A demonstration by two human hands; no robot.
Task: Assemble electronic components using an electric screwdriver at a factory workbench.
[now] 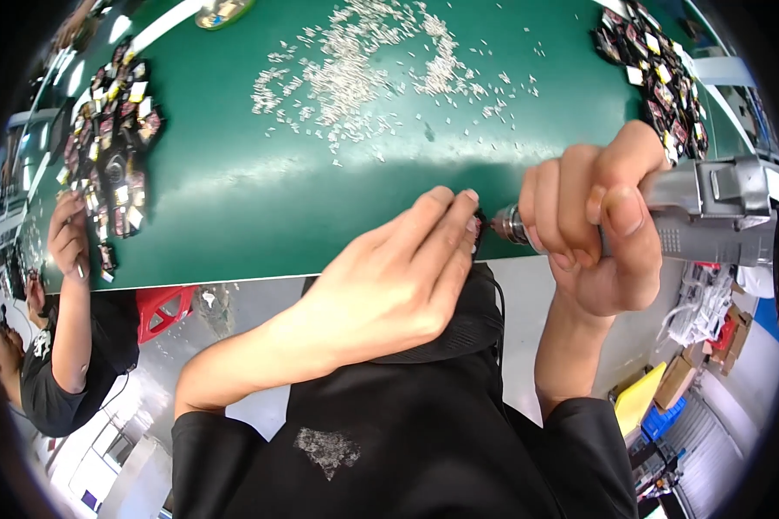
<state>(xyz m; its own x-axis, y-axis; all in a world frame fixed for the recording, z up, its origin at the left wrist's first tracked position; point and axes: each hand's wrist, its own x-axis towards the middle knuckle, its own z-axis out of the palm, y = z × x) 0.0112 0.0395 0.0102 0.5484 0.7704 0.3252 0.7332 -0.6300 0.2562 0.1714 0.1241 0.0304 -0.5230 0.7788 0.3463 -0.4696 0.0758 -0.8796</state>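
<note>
My left hand [398,272] is at the near edge of the green table, fingers pressed together on a small dark part [478,227]. My fingers cover most of that part, so its exact kind is hidden. My right hand [593,221] is wrapped round a grey power screwdriver [710,229], held nearly level with its body pointing right. Its metal nose [509,227] faces the dark part, very close to it; whether the tip touches cannot be made out. Many small white pieces [346,73] lie scattered over the table's far middle.
Piles of black parts with white tags lie at the left [117,156] and far right [658,78] of the table [225,199]. A co-worker's hand [67,233] is by the left pile. Beyond the table are a red stool [166,310] and boxes [679,381].
</note>
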